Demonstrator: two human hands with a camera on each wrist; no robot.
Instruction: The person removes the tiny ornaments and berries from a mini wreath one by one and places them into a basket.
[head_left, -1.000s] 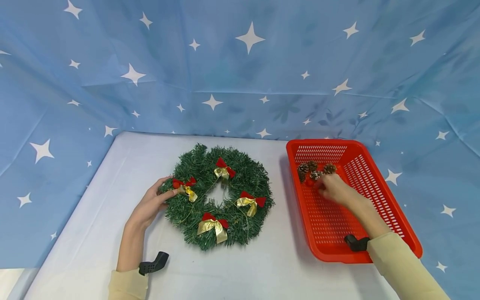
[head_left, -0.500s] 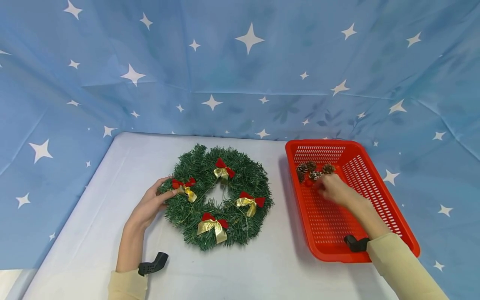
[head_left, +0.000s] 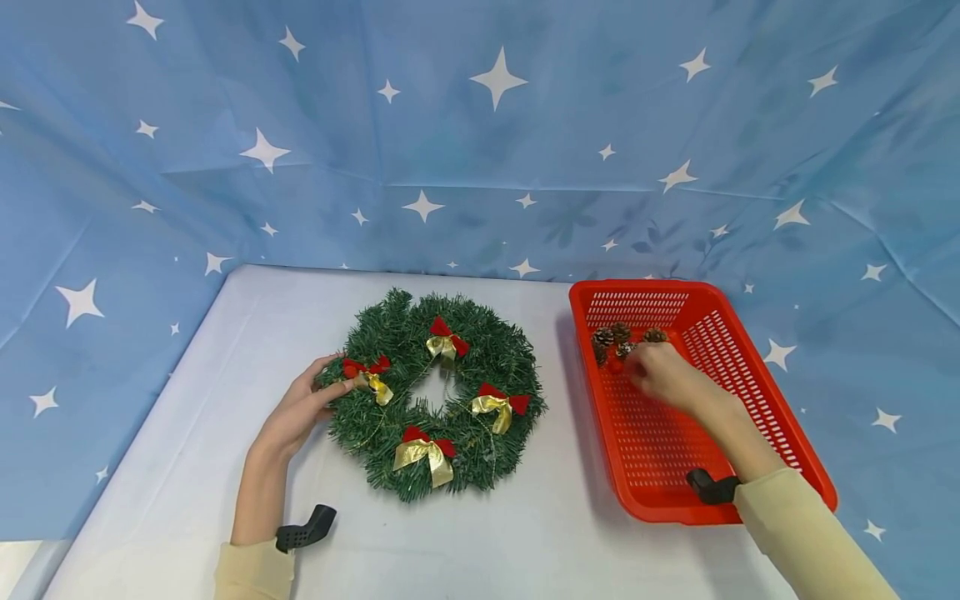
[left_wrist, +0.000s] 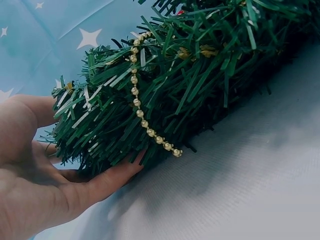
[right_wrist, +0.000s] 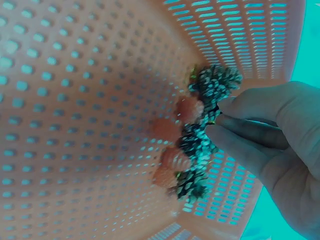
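Observation:
A green wreath with several red-and-gold bows lies flat on the white table. My left hand holds its left edge, thumb on top and fingers beneath. The left wrist view shows those fingers under the wreath's needles, beside a gold bead string. My right hand reaches into the red basket to a cluster of pine cones. In the right wrist view its fingertips pinch the cluster of pine cones and red berries.
The red basket's perforated floor holds only the cluster at its far end. A blue cloth with white stars hangs behind and beside the table. Bare white tabletop lies in front of the wreath.
My right hand has edged slightly farther into the basket, onto the pine cone cluster. The left hand and the wreath have stayed in place.

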